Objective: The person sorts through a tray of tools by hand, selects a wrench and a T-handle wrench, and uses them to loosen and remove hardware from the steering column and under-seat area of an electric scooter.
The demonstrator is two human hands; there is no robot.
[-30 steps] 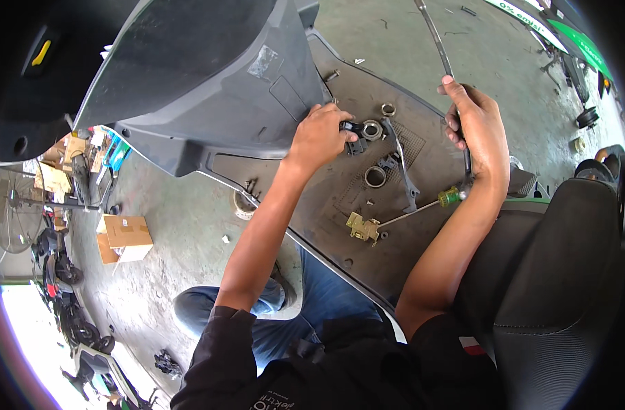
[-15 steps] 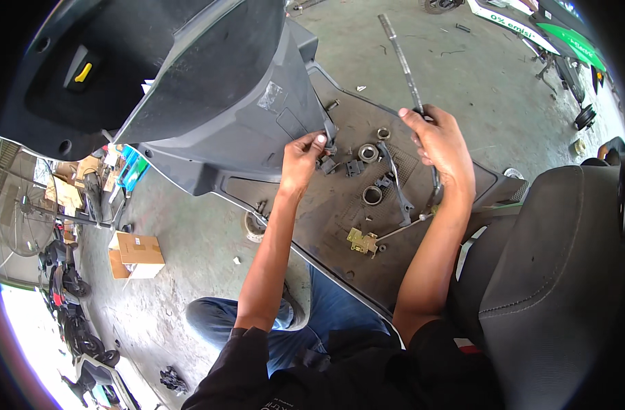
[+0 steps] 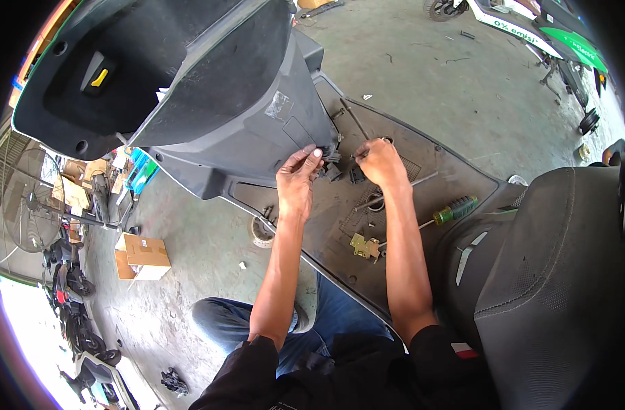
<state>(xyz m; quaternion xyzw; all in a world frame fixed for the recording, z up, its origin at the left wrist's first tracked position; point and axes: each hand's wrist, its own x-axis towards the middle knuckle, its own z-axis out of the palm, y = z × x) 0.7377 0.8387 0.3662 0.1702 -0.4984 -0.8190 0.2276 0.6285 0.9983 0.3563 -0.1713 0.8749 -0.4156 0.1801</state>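
My left hand (image 3: 297, 181) pinches a small black part (image 3: 331, 156) at the lower edge of the scooter's grey front panel (image 3: 278, 130); what kind of part it is stays unclear. My right hand (image 3: 383, 164) is closed round the shaft of a metal T-handle wrench (image 3: 354, 117), whose tip points away toward the panel's edge. The crossbar passes behind my right wrist. Beneath my hands, on the scooter's footboard (image 3: 319, 236), lie black connectors (image 3: 356, 175), a metal ring (image 3: 375, 201) and a gold-coloured bracket (image 3: 364, 247).
A green-handled screwdriver (image 3: 456, 210) lies on the footboard beside my right forearm. The black scooter seat (image 3: 552, 253) rises at the right. An open cardboard box (image 3: 143, 257) stands on the floor at the left, near a standing fan (image 3: 29, 205). Another scooter (image 3: 531, 34) is at the far right.
My right hand has brought the wrench down and left, from raised over the footboard to close beside my left hand. The screwdriver's green handle now shows. My left hand stays at the panel edge.
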